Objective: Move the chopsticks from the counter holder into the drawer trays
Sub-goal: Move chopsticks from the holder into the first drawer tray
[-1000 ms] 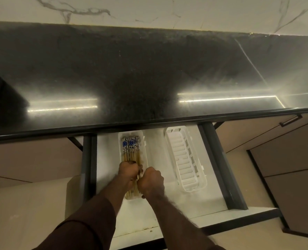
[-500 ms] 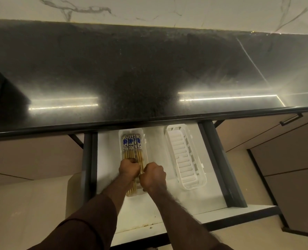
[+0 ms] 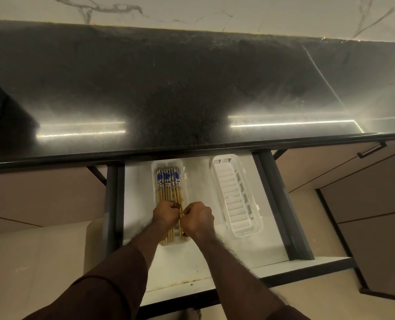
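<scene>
We look straight down over a black polished counter (image 3: 168,88) into an open white drawer (image 3: 215,255) that sits at about six o'clock from the middle of the view. Two white plastic trays lie in the drawer, well apart from each other. The left tray (image 3: 185,176), at roughly seven o'clock from the drawer's far edge, holds a bundle of wooden chopsticks (image 3: 168,190) lying lengthwise, side by side; their blue-and-white patterned ends point to twelve o'clock, toward the counter, and their plain tips run back toward six o'clock. The right tray (image 3: 235,197), at about three o'clock from the first, has a ribbed, slotted floor.

Our left hand (image 3: 165,214) is curled over the middle of the chopsticks inside the left tray, fingers folded down onto the sticks; we cannot tell whether it grips any or merely presses on them. Our right hand (image 3: 199,218) is drawn into a loose fist just beside it, at three o'clock, above the right rim of the same tray, with its thumb side against the outermost sticks; what it holds, if anything, is hidden by the knuckles. The two hands nearly touch, with a few sticks showing in the narrow gap between them. A dark brown sleeve (image 3: 104,289) covers our left forearm, while the right forearm is bare. A marble backsplash (image 3: 192,10) runs along twelve o'clock, and a cabinet handle (image 3: 372,150) shows at three o'clock.
</scene>
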